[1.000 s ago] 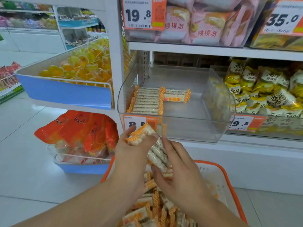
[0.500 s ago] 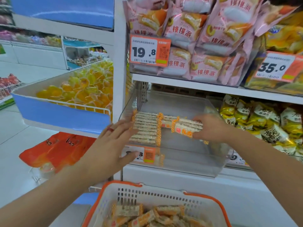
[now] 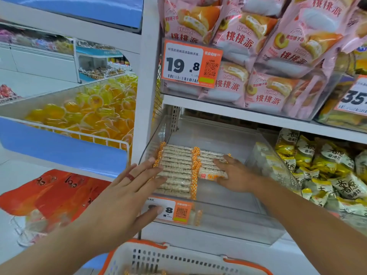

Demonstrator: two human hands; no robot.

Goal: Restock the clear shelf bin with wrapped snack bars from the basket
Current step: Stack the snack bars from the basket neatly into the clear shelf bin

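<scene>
Clear shelf bin (image 3: 228,221), centre of the frame: transparent plastic, slanted front wall carrying an orange-and-white price label (image 3: 170,210). Contents: wrapped snack bars (image 3: 175,167), pale grain-coloured sticks in clear film with orange-and-white checked end seals, laid flat side by side in a tidy row along the bin's left half; a second, shorter group sits just right of the first, one wrapper showing orange print. Basket (image 3: 178,259), bottom centre: white perforated wall, orange rim; its contents are barely in view. Left hand (image 3: 127,195), lower left of centre, red ring on one finger: fingers straight and spread, tips against the left side of the bin, thumb over the price label, holding nothing. Right hand (image 3: 233,175), inside the bin right of centre: palm down, fingers extended and resting on the right-hand group of bars, pressing rather than gripping.
</scene>
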